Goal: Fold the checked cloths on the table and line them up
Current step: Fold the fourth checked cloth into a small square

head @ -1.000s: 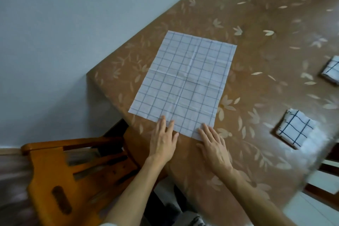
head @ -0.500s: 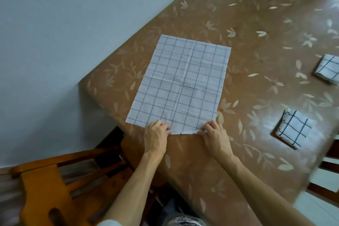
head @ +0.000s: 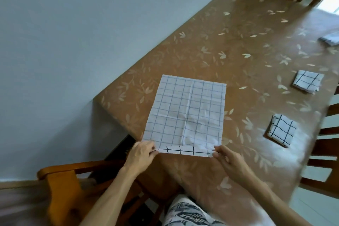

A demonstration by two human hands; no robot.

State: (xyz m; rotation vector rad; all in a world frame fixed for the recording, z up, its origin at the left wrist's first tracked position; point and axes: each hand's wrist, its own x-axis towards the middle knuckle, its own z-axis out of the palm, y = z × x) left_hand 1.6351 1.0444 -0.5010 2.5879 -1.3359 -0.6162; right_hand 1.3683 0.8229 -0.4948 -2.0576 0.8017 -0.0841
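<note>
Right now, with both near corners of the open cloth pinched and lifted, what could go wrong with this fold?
1. The left hand and right hand might carry the near edge unevenly, so the open cloth folds skewed.
2. Its far edge lies loose on the glossy table and could slide.
3. Existing creases may bunch underneath.
</note>
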